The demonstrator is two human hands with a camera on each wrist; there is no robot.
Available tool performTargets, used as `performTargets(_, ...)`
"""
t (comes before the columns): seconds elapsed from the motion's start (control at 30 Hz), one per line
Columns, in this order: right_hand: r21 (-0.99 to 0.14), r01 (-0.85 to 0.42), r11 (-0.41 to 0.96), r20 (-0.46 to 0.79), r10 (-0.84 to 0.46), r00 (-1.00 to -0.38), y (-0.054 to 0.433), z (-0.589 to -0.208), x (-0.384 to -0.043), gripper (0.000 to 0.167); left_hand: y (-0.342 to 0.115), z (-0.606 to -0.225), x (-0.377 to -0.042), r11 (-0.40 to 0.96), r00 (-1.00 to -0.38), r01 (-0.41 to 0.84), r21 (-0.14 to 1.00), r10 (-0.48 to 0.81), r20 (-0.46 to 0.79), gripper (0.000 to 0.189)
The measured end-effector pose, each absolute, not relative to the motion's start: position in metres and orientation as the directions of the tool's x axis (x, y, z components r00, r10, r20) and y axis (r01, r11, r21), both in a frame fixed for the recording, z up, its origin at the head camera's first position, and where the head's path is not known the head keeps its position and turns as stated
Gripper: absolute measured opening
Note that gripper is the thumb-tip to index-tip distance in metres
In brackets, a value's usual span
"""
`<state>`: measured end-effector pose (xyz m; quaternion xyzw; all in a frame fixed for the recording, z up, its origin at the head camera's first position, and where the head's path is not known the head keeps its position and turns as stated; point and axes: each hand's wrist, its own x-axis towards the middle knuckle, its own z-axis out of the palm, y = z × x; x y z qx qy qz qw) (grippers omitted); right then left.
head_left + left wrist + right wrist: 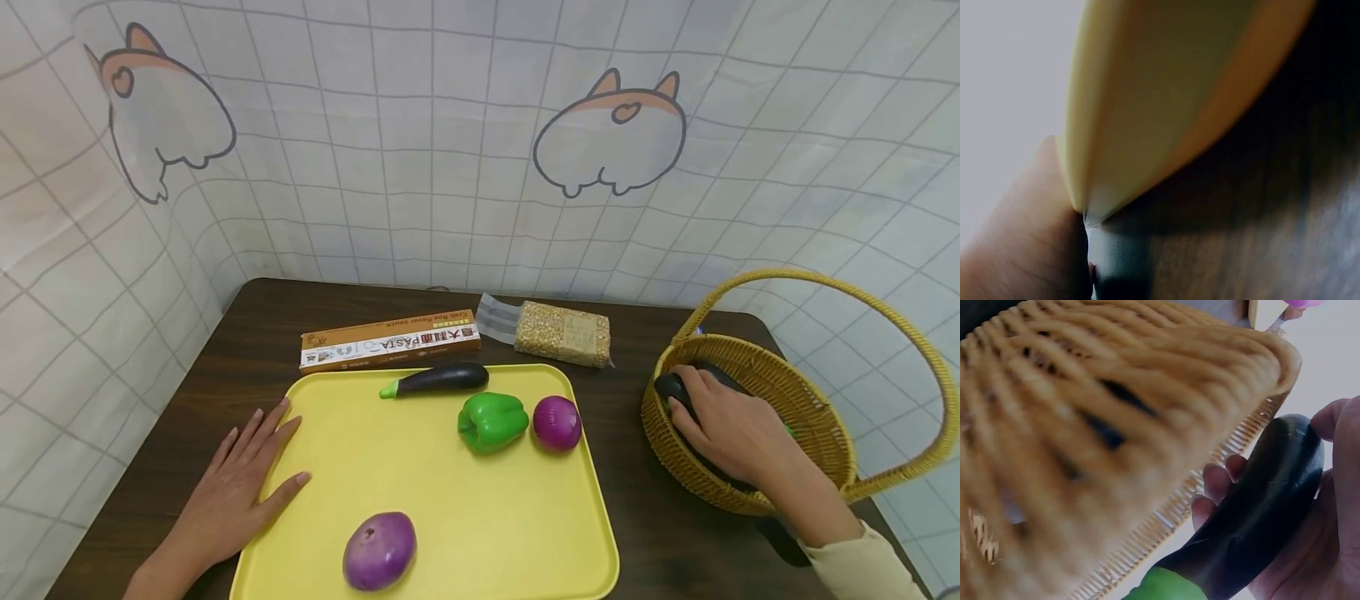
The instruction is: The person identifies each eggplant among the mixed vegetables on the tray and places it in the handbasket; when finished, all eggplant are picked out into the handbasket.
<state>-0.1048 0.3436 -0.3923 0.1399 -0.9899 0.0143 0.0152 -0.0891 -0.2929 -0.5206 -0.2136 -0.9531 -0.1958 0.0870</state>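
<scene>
My right hand [731, 421] reaches over the near rim of the wicker basket [828, 417] and holds a dark eggplant [672, 390]. In the right wrist view, the fingers and thumb curl round this eggplant [1266, 500], whose green cap points down beside the weave. My left hand [240, 487] rests with spread fingers on the left edge of the yellow tray [465, 517]. On that tray lie another dark eggplant [444, 379], a green bell pepper [492, 422], a purple onion [557, 423] and a round purple vegetable [380, 552]. Part of the basket's contents is hidden behind my right hand.
Behind the tray, a pasta box [390, 340] and a clear pack of yellowish grains [562, 333] lie on the dark wooden table [622, 533]. The basket's tall handle [918, 342] arches over its right side. A white checked curtain [450, 167] surrounds the table.
</scene>
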Motion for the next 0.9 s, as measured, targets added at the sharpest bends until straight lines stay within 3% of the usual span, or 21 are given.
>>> performTargets(0.43,0.022,-0.273,0.962,-0.020,-0.272,-0.962,0.353,-0.403,-0.089,0.056,-0.293,-0.520,-0.090,0.833,-0.889,0.447,0.326,0.375,0.262,0.079)
performTargets(0.9,0.036,-0.289,0.957,0.011,-0.289,-0.957,0.361,-0.405,-0.082,0.050,-0.293,-0.521,-0.090,0.834,-0.891,0.444,0.328,0.372,0.261,0.078)
